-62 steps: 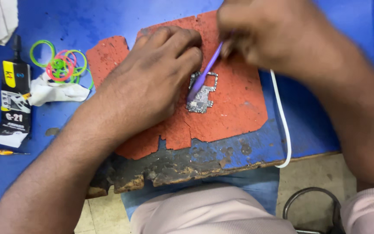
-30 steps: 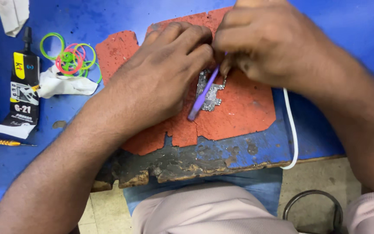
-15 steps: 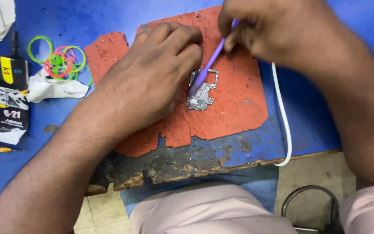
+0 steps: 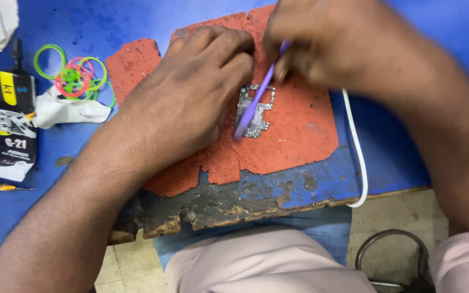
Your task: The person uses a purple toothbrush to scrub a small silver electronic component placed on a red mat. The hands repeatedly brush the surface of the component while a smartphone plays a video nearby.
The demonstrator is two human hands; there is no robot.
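**Two hands at a small circuit board on an orange mat**

At the far left a black glue tube (image 4: 11, 114) lies on the blue tabletop (image 4: 137, 19); beside it sit a crumpled white tissue (image 4: 69, 111) and a tangle of green and pink rubber bands (image 4: 74, 73); the left hand (image 4: 191, 92) rests palm down on the worn orange mat (image 4: 294, 135), fingers curled together and pressing at the left edge of the small grey circuit board (image 4: 256, 111); the board lies flat near the mat's middle; a purple brush (image 4: 253, 103) slants across it, pinched in the closed fingers of the right hand (image 4: 327, 46); a white cable (image 4: 356, 146) curves along the mat's right side.
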